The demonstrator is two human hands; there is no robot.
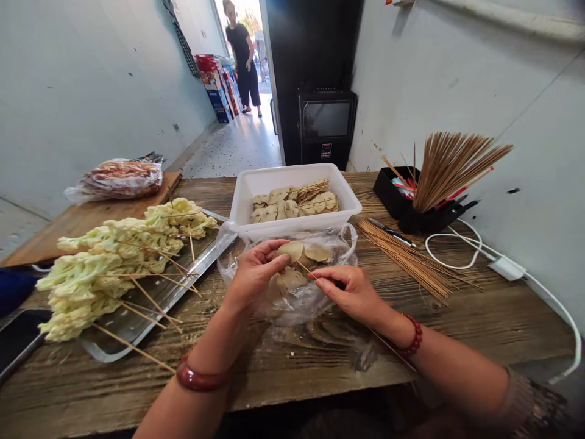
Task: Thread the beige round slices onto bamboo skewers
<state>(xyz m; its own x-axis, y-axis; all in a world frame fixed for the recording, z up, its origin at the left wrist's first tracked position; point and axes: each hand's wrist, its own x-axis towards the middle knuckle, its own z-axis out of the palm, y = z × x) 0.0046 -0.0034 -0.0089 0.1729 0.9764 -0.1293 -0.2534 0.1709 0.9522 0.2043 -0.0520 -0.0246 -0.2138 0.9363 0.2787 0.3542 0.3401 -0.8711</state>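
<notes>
Device label: on the black machine [328, 125] we make out a small pale sticker [326, 150] with a touch of red; its lettering is too small for us to read.
Door-side cartons: the stacked boxes [219, 91] carry coloured printing in red and blue, yet we can read no word of it.
Skewer [306, 269]: it lies between the two hands, low over the table; we see its tip point up and leftward at the slice, its long axis running slantwise from upper left to lower right.
Slice [292, 249]: the pale, flat, roundish piece is above the clear plastic bag [297, 305], its broad face turned mostly up toward us; we cannot tell whether the tip has pierced it.
Left hand [260, 271]: thumb and fingers are closed on the slice's left edge, as we see it.
Right hand [350, 292]: thumb and forefinger pinch the skewer near its tip.
White tub [292, 230]: just beyond the bag, holding skewered slices [276, 211] whose sticks, we note, extend rightward.
Loose skewers [406, 259]: fanned to our right beside a pen [392, 233], slanting down and rightward.
Cauliflower skewers [109, 256]: on the metal tray [106, 353] to our left, sticks mostly toward lower right.
</notes>
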